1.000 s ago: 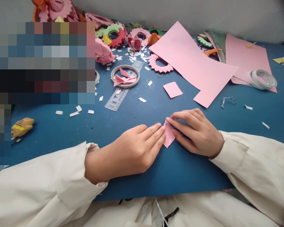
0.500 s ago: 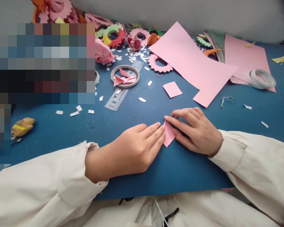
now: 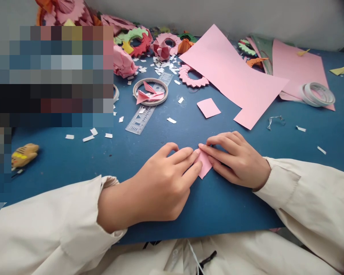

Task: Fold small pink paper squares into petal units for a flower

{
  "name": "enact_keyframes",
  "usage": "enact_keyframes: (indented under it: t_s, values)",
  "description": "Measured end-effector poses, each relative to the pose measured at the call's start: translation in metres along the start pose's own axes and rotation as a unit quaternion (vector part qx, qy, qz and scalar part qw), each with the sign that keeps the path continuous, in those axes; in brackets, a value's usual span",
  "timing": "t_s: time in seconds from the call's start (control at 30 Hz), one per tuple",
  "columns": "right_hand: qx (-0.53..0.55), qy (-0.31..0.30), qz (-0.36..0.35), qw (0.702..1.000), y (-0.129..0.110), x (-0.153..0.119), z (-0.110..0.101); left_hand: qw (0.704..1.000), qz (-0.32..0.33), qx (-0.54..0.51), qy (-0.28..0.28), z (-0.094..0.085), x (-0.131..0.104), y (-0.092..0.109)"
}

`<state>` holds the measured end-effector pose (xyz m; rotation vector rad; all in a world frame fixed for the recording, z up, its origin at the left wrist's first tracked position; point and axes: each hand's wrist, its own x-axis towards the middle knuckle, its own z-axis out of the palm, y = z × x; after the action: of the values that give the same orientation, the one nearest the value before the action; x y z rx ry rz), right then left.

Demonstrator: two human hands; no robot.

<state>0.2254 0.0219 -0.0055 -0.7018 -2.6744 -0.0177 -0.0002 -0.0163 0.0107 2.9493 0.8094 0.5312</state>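
Observation:
A small folded piece of pink paper (image 3: 205, 167) lies on the blue table between my hands, its lower point facing me. My left hand (image 3: 164, 177) has its fingers bent, with the fingertips pressing the paper's left edge. From the other side, my right hand (image 3: 235, 159) holds the top corner and right edge under its fingertips. Part of the paper is hidden by the fingers. Just beyond my hands is a pink paper square (image 3: 208, 108).
A tape roll (image 3: 163, 100) with folded pink pieces inside rests on a clear ruler (image 3: 140, 120). A large pink sheet (image 3: 229, 72) lies farther back. Another tape roll (image 3: 318, 95) sits at right. Folded paper rings and white scraps spread along the back; a yellow striped toy (image 3: 25, 156) lies left.
My left hand has shifted slightly toward me, and its fingers have bent more on the paper. My right hand and the paper are nearly still.

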Motion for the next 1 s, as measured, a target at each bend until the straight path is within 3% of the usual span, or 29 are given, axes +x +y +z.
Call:
enact_keyframes:
  t_s: [0.13,0.3,0.43,0.57,0.73,0.9,1.0]
  values:
    - [-0.007,0.001,-0.007,1.0,0.0,0.0,-0.001,0.999,0.014,0.0,0.045,-0.003,-0.002,0.008]
    - [-0.004,0.008,0.001,1.0,0.0,0.001,-0.001,0.994,-0.026,-0.019,0.109,0.0,-0.001,0.007]
    - [-0.001,0.017,0.003,1.0,-0.001,0.001,0.0,0.994,-0.062,0.025,0.084,0.009,0.004,0.001]
    - [-0.01,0.02,0.008,1.0,-0.002,0.001,0.0,0.995,-0.058,0.043,0.065,0.012,0.006,-0.001]
    - [0.005,0.041,0.058,0.997,-0.004,0.001,-0.001,0.995,-0.038,0.059,0.071,0.009,0.007,-0.001]
    - [0.124,-0.018,0.157,0.98,-0.012,0.004,-0.005,0.993,-0.035,0.081,0.075,0.011,0.006,-0.001]
    - [0.19,-0.01,0.199,0.961,-0.015,0.006,-0.007,0.987,-0.097,0.038,0.122,0.009,0.007,0.001]
